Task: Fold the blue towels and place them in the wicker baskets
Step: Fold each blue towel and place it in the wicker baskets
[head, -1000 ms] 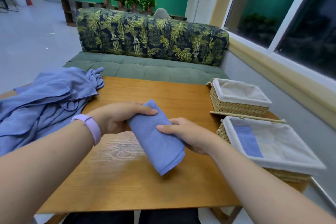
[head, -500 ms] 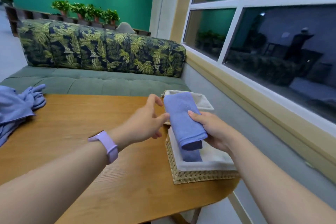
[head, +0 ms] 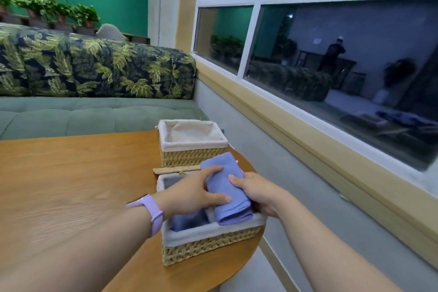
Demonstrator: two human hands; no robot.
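Tabletop basket [head: 208,242]: hands half hide folded towel [head: 227,187]

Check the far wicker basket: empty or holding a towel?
Empty: the far basket shows only bare cream lining, nothing blue inside.

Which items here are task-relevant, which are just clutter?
In play: folded blue towel, left hand, right hand, near wicker basket, blue towel already inside, far wicker basket.
Bystanders: sofa, potted plants, window, wooden table.
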